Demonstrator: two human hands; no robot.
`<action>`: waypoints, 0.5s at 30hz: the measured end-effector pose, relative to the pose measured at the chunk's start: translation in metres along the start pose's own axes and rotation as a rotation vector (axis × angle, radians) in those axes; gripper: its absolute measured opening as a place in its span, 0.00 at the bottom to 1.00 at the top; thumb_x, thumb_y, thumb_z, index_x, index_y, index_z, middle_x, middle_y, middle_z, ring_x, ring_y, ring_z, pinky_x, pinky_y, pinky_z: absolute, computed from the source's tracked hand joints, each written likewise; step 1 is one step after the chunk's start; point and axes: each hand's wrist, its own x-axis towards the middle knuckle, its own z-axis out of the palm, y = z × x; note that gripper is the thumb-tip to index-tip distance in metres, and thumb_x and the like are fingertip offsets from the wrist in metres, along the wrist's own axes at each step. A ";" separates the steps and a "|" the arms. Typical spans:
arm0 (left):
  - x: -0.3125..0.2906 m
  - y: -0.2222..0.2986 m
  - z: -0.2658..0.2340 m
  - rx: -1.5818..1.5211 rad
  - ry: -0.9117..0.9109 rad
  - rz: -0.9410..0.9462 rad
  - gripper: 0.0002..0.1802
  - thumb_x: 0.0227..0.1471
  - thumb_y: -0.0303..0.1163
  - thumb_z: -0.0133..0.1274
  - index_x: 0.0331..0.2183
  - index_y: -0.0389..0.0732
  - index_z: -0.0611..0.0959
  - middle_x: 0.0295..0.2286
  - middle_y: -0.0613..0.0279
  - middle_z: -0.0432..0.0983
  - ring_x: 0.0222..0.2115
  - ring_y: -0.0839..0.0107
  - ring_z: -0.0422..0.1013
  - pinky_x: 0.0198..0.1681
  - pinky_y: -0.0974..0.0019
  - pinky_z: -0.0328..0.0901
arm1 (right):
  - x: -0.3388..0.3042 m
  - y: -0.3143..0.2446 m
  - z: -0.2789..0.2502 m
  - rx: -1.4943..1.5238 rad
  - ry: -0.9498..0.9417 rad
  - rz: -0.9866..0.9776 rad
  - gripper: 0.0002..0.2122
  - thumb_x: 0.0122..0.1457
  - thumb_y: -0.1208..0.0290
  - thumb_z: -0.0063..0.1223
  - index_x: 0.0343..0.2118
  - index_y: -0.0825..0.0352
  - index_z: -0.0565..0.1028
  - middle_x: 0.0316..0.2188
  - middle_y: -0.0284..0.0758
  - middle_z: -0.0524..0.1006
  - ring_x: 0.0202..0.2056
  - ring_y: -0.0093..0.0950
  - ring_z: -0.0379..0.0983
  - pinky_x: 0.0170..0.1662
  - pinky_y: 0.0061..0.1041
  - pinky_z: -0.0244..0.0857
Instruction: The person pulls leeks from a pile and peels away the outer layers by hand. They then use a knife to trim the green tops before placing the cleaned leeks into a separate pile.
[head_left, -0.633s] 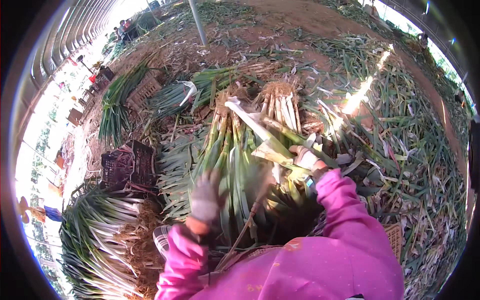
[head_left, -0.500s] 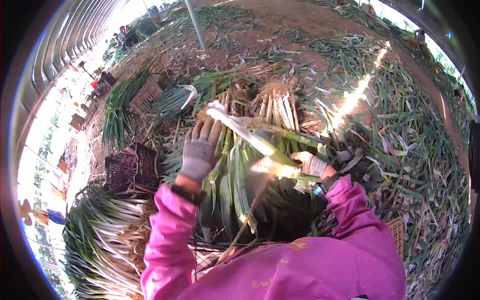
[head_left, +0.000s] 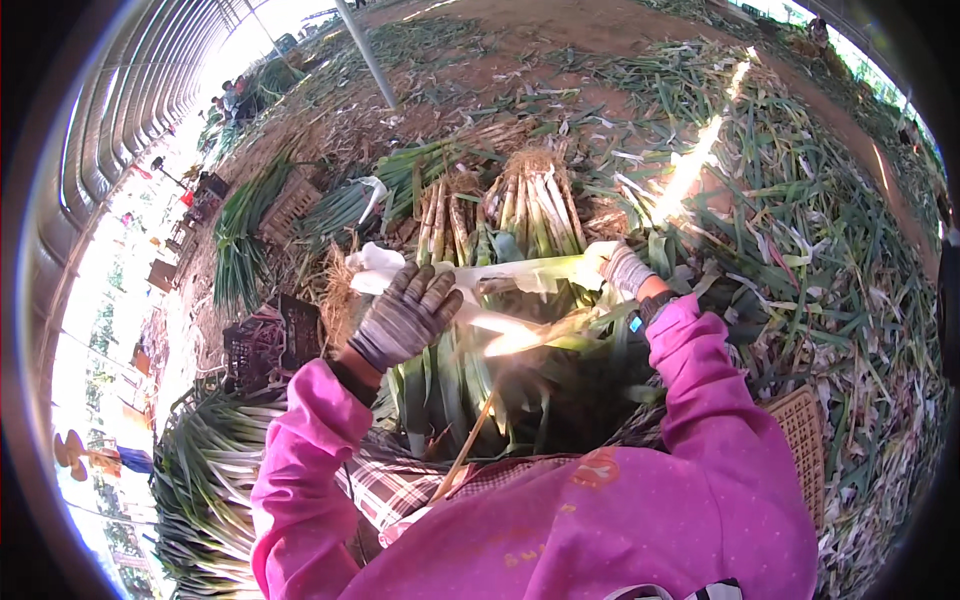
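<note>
Over a heap of leeks, my left hand, in a striped glove, is closed around a leek. Brown roots stick out to the left of that hand. My right hand, gloved too, pinches the right end of a pale leek leaf. The leaf stretches across to the left hand, where a loose white end shows beyond the fingers. Beyond my hands lie bundled leeks, roots pointing away. Strong sunlight washes out part of the leek between the hands.
White-stemmed leeks are piled at the lower left, beside a dark crate. A tan crate stands to my right. Leaf scraps cover the ground on the right. A metal post rises at the back.
The pale leaf has swung from a slant to nearly level. My right hand has moved up. My left hand, flat before, has come down and closed on the leek.
</note>
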 end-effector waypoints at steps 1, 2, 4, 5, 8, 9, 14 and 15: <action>-0.005 0.007 0.004 0.010 -0.059 -0.032 0.20 0.43 0.36 0.46 0.41 0.41 0.75 0.45 0.52 0.66 0.47 0.55 0.63 0.53 0.50 0.56 | -0.002 0.002 0.005 -0.097 0.041 -0.021 0.09 0.49 0.68 0.45 0.28 0.66 0.74 0.27 0.42 0.76 0.29 0.41 0.72 0.36 0.33 0.66; -0.014 0.011 0.008 0.015 -0.075 -0.044 0.20 0.43 0.36 0.46 0.41 0.41 0.75 0.45 0.52 0.66 0.47 0.55 0.63 0.53 0.50 0.56 | 0.006 0.001 0.008 -0.331 0.055 0.024 0.09 0.50 0.69 0.44 0.29 0.66 0.75 0.26 0.41 0.76 0.28 0.38 0.73 0.35 0.33 0.67; -0.026 0.017 0.016 0.065 -0.107 0.023 0.19 0.43 0.35 0.46 0.40 0.40 0.75 0.47 0.52 0.64 0.49 0.55 0.61 0.54 0.50 0.55 | 0.012 0.021 -0.013 -0.921 -0.024 0.131 0.10 0.50 0.67 0.44 0.28 0.67 0.75 0.23 0.41 0.76 0.27 0.36 0.73 0.32 0.35 0.67; -0.037 0.021 0.016 0.046 -0.125 0.002 0.18 0.43 0.34 0.46 0.39 0.40 0.75 0.48 0.51 0.62 0.52 0.55 0.58 0.53 0.50 0.54 | 0.003 0.044 -0.031 -1.263 -0.138 0.181 0.11 0.51 0.65 0.44 0.25 0.66 0.75 0.21 0.42 0.75 0.26 0.36 0.73 0.30 0.37 0.67; -0.081 0.013 0.019 -0.019 -0.349 -0.092 0.13 0.43 0.32 0.48 0.35 0.41 0.75 0.34 0.56 0.69 0.37 0.59 0.68 0.46 0.54 0.61 | -0.050 0.103 -0.123 -1.366 0.183 0.355 0.14 0.58 0.57 0.41 0.35 0.61 0.74 0.30 0.41 0.74 0.27 0.40 0.71 0.33 0.37 0.67; -0.091 0.008 0.027 -0.045 -0.280 -0.082 0.12 0.44 0.32 0.48 0.35 0.42 0.75 0.30 0.58 0.68 0.32 0.60 0.68 0.40 0.56 0.63 | -0.079 0.124 -0.168 -1.287 0.306 0.442 0.14 0.56 0.56 0.44 0.39 0.59 0.72 0.31 0.40 0.75 0.30 0.40 0.72 0.34 0.36 0.67; -0.132 -0.012 -0.019 0.181 -0.259 -0.161 0.15 0.45 0.36 0.50 0.39 0.49 0.75 0.27 0.64 0.68 0.26 0.66 0.68 0.26 0.54 0.62 | -0.089 0.060 -0.190 -1.249 0.273 0.896 0.26 0.49 0.51 0.51 0.51 0.55 0.67 0.41 0.43 0.73 0.43 0.41 0.70 0.45 0.35 0.64; -0.111 -0.019 -0.041 0.222 -0.341 -0.218 0.17 0.43 0.40 0.52 0.39 0.49 0.76 0.28 0.64 0.68 0.26 0.67 0.68 0.28 0.57 0.62 | -0.093 0.051 -0.192 -1.361 0.309 0.960 0.28 0.48 0.50 0.52 0.52 0.54 0.66 0.44 0.45 0.72 0.47 0.42 0.68 0.49 0.35 0.62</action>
